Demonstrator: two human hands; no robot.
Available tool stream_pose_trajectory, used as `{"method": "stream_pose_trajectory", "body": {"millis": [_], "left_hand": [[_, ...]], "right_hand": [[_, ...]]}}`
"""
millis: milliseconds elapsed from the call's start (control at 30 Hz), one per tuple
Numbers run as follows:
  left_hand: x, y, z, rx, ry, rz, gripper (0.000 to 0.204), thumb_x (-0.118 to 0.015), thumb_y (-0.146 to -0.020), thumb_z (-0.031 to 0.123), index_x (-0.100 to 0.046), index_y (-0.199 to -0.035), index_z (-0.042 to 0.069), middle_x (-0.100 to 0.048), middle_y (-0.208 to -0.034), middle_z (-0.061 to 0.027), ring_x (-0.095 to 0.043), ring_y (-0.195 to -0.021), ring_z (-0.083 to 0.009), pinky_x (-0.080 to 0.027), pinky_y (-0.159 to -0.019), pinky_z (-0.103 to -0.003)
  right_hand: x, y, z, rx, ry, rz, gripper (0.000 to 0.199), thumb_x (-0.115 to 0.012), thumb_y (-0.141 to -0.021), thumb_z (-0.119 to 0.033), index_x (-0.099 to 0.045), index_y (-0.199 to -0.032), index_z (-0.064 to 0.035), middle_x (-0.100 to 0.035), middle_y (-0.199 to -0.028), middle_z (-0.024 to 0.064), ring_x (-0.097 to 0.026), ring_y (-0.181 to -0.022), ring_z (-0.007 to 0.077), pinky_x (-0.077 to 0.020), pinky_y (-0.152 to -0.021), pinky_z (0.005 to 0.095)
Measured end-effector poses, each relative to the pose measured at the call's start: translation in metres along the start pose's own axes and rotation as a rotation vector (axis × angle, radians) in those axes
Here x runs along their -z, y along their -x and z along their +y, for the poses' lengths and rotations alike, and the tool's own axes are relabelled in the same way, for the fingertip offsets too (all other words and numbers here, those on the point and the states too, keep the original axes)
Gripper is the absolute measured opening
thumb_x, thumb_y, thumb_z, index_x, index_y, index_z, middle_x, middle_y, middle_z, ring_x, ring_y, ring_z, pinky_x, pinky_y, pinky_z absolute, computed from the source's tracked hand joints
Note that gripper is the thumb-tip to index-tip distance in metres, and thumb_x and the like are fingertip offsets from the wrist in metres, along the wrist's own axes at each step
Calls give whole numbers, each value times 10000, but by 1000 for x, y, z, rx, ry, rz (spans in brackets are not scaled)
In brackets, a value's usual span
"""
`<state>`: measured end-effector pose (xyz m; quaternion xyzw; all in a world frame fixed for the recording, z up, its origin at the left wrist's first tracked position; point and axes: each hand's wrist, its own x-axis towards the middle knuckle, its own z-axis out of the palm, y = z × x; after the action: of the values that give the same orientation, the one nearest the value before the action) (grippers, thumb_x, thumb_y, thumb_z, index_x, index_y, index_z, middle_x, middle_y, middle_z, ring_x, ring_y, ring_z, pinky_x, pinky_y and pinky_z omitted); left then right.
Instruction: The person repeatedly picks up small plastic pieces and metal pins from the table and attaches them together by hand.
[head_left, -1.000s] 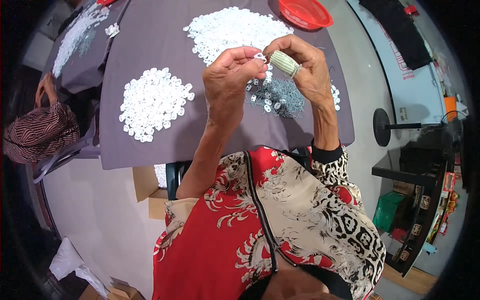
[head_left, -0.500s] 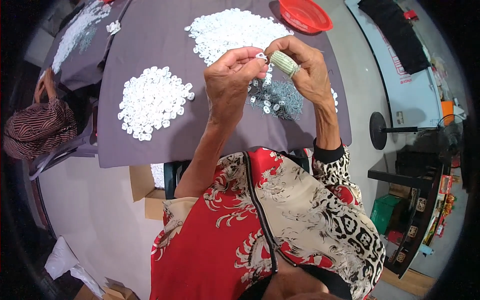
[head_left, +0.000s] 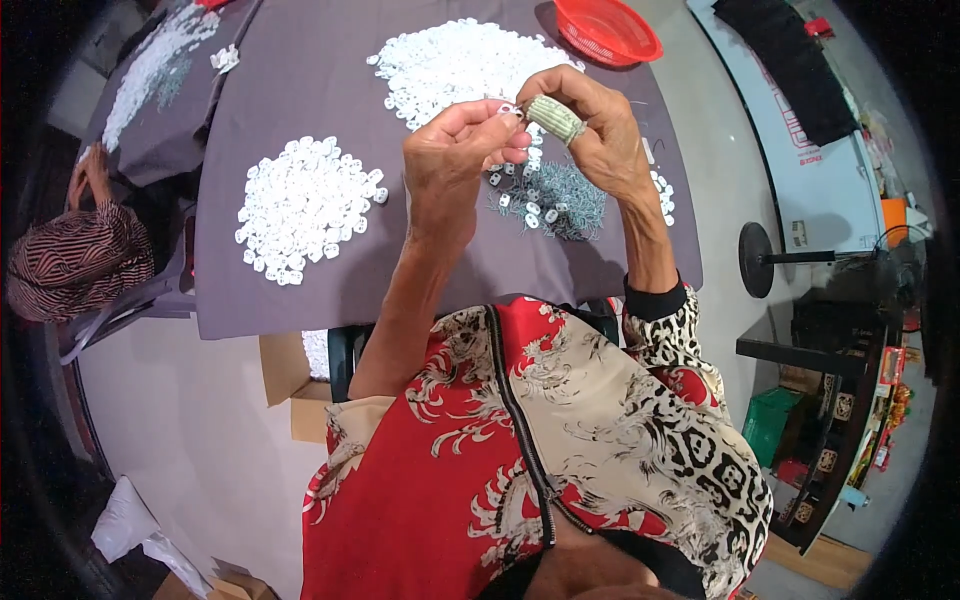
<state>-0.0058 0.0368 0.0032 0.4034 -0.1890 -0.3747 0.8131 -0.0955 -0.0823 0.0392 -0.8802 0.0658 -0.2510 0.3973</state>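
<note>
My left hand [head_left: 445,160] pinches a small white plastic piece [head_left: 510,110] between thumb and fingertips. My right hand [head_left: 600,130] meets it there, thumb and index finger closed together; anything in that pinch is too small to make out. A pale green ribbed cover [head_left: 555,118] wraps the right thumb. Below the hands lies a heap of thin grey bits [head_left: 568,205], with a few white pieces scattered on it. Beyond them spreads a large heap of white pieces [head_left: 450,60]. To the left sits a smaller heap of similar pieces [head_left: 305,210].
A red plastic basket [head_left: 610,35] stands at the far right of the cloth-covered table [head_left: 300,80]. An open cardboard box [head_left: 310,410] is on the floor below the front edge. At the left, another person [head_left: 80,250] works at a second table with white pieces.
Both hands have shifted slightly left, still fingertip to fingertip. The white piece in my left hand has moved with them and looks turned a little.
</note>
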Motion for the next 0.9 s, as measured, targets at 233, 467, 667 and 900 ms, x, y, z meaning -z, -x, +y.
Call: {"method": "stream_pose_trajectory", "body": {"millis": [233, 467, 667, 900], "left_hand": [[-6, 2, 2, -91, -139, -6, 194, -582, -773, 52, -567, -910, -84, -611, -764, -102, -595, -651, -122, -484, -587, -212], [-7, 3, 3, -94, -151, -6, 196, -587, -764, 47, -570, -909, -84, -612, -763, -96, -594, -641, -116, -481, -575, -204], [-6, 2, 2, -108, -143, -10, 196, -587, -763, 50, -573, -910, -80, -612, -758, -90, -589, -637, -110, -474, -578, -197], [-6, 2, 0, -140, -181, -19, 190, -585, -766, 56, -577, -901, -78, -612, -745, -89, -582, -636, -97, -469, -578, -189]], "right_hand": [[2, 0, 0, 26, 2, 7, 106, -496, -791, 7, -544, -885, 12, -569, -791, 20, -524, -720, 77, -415, -633, 203], [1, 1, -2, 19, -54, 28, 99, -495, -779, 18, -546, -863, 3, -564, -796, 16, -522, -728, 76, -411, -636, 202], [0, 1, -2, 8, -61, 29, 88, -506, -774, 17, -544, -852, 3, -563, -793, 22, -523, -734, 84, -411, -649, 209], [-1, 2, -3, -6, -94, 34, 85, -507, -776, 9, -541, -854, 9, -567, -803, 27, -534, -762, 94, -422, -680, 220]]}}
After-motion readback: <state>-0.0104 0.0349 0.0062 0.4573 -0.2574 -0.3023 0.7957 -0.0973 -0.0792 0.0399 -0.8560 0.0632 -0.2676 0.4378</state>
